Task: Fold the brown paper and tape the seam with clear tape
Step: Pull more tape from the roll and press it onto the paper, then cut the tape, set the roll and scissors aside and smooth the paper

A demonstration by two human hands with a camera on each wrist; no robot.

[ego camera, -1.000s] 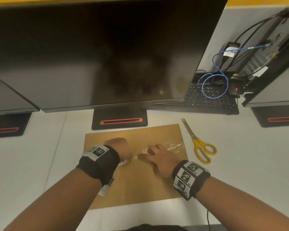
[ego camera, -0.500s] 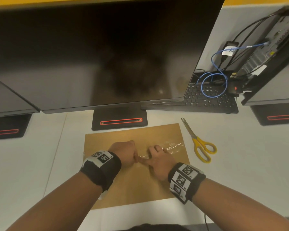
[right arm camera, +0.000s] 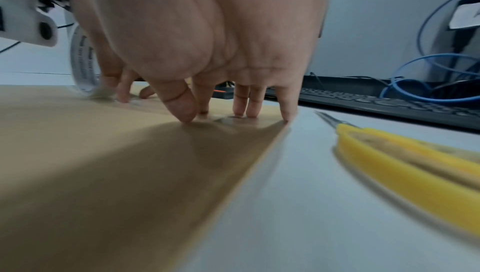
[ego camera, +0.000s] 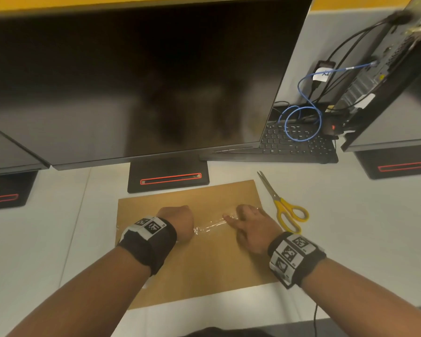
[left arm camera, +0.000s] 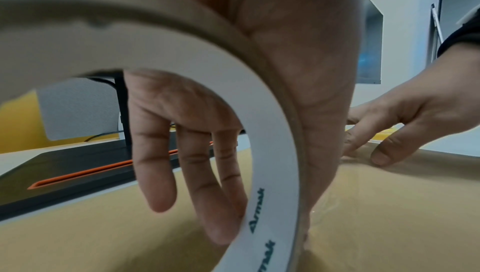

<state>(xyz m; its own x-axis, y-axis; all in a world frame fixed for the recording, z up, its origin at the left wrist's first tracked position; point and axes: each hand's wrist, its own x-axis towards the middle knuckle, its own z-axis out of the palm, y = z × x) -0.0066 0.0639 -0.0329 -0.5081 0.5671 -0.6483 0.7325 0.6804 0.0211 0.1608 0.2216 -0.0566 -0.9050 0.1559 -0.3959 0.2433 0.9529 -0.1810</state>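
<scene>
On the desk lay one sheet of brown paper (ego camera: pixel 204 263), one roll of clear tape (left arm camera: pixel 272 153) and one pair of scissors (ego camera: pixel 284 210). Two hands were in view — left (ego camera: pixel 178 222) and right (ego camera: pixel 253 227). Behind stood three monitors — middle (ego camera: pixel 141 81) — one keyboard (ego camera: pixel 299 144) and one blue cable (ego camera: pixel 301 122).

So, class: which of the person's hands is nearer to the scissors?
Right. The right hand presses the brown paper near its right edge, just beside the scissors; the left hand holds the tape roll farther left.
</scene>
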